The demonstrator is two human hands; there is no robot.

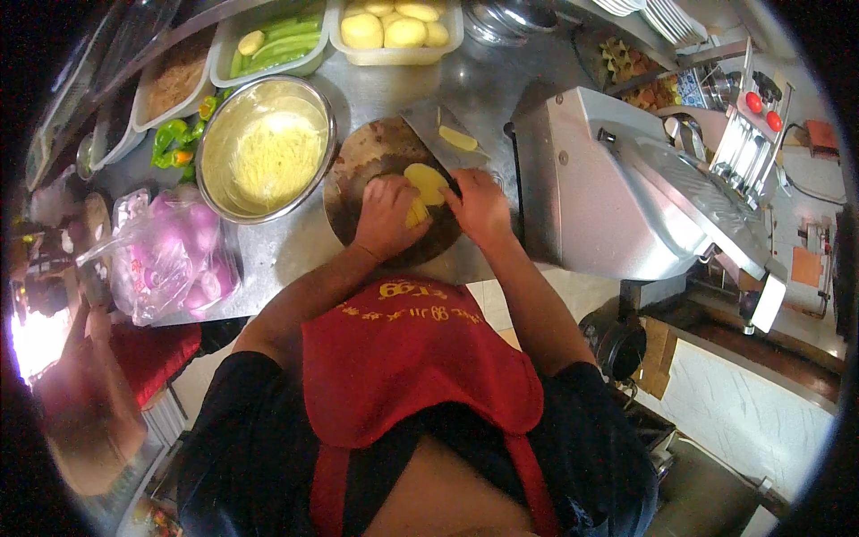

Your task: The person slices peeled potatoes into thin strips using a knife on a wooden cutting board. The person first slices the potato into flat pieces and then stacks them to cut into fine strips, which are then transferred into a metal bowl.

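Observation:
A round wooden chopping block [362,151] lies in front of me on the steel counter. On it are yellow potato slices [425,183]. My left hand [389,211] presses over more cut potato [416,213] near the block's middle, its fingers curled on the pieces. My right hand [480,205] grips a cleaver [433,124], whose handle is hidden in the fist. The broad blade points away from me over the block's right edge, with a potato piece [458,138] on it. Left of the block, a steel bowl [218,134] holds fine potato shreds [278,154].
A metal slicing machine [570,188] stands close on the right. Tubs of peeled potatoes [396,33] and green vegetable pieces [288,40] line the back. Green peppers [171,141] and bagged red onions [188,248] lie left. Another person [94,382] works at far left.

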